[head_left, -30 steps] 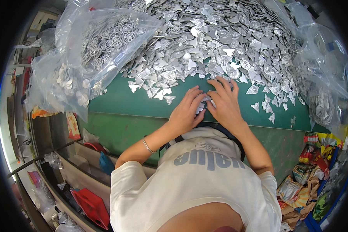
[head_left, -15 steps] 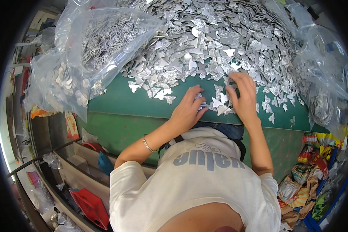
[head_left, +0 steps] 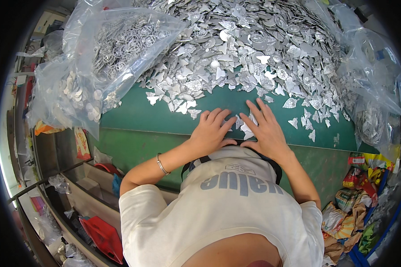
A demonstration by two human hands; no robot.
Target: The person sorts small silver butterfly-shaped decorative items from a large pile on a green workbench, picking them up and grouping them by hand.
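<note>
My left hand (head_left: 210,132) rests low over the front edge of the green tabletop, its fingers pointing right and slightly bent, the thumb apart below them. Opposite it lies my right hand (head_left: 267,132), palm down with fingers stretched and spread. A few small flat silver metal pieces (head_left: 246,129), some with winged outlines, sit between the two hands, partly covered by the right fingers. Whatever lies under either palm is hidden. Beyond my hands rises a large heap of similar silver metal pieces (head_left: 236,49).
A clear plastic bag (head_left: 82,49) with ring-like metal pieces stands at the left; more clear plastic (head_left: 374,71) borders the heap at the right. The green tabletop (head_left: 140,116) ends close to my body. Brown drawers (head_left: 91,191) stand lower left, colourful packages (head_left: 347,204) lower right.
My right hand has drawn back from the heap toward the table's front edge, and loose pieces there have come nearer. The left hand has shifted slightly left and its fingers have straightened.
</note>
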